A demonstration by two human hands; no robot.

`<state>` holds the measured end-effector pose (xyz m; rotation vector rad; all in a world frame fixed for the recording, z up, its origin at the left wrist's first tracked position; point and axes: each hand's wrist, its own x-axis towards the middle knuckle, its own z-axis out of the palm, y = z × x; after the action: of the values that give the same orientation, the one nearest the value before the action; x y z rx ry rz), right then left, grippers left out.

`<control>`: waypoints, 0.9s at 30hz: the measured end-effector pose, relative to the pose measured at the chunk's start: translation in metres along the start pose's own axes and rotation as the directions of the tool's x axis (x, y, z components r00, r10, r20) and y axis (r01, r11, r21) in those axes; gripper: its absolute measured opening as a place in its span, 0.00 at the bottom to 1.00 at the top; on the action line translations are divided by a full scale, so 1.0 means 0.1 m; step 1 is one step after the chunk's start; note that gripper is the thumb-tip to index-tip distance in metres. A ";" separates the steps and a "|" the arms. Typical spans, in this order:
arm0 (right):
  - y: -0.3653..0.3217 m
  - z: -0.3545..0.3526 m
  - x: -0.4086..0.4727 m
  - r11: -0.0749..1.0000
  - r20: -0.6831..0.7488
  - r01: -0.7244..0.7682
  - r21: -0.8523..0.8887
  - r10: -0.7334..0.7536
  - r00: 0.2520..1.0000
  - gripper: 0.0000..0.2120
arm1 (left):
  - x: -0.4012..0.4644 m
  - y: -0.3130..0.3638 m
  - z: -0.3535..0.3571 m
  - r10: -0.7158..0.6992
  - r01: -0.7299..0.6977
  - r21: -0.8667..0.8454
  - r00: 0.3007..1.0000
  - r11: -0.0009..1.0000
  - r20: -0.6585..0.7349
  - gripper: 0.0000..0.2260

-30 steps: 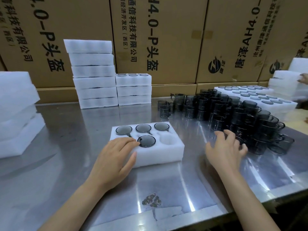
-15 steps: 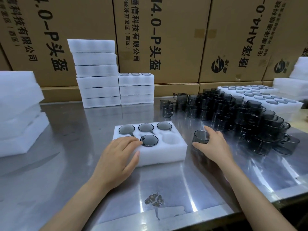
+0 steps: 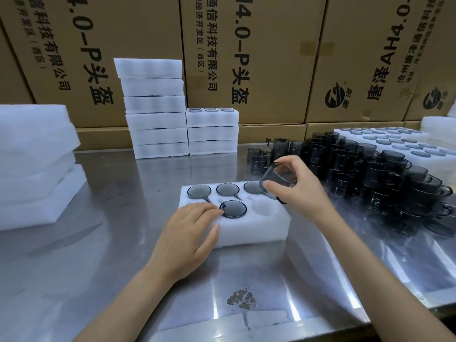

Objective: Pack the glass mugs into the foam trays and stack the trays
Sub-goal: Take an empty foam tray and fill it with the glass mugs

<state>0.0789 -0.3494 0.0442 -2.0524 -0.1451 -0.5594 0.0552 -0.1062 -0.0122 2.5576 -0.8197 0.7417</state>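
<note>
The glass mug hung tilted above the foam tray, pinched by the right hand; left hand lay flat, steadying. Best lowered upright into the empty pocket.

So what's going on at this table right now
A person is packing smoky glass mugs into a white foam tray on a steel table. The right hand holds one mug, tilted, above the tray's back right corner. The left hand rests on the tray's near left corner. Four pockets visibly hold mugs; the front right pocket is empty. More loose mugs wait on the right, with stacked trays behind.
</note>
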 end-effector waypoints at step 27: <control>0.07 -0.22 -0.01 0.954 0.647 0.022 -0.298 0.185 0.740 0.37 | 0.01 0.02 -0.01 -0.020 0.020 -0.025 1.000 0.999 0.007 0.19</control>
<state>0.0731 -0.3714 0.0479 -2.4565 -0.4154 0.2718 0.0540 -0.1072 -0.0104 2.5436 -0.7993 0.7132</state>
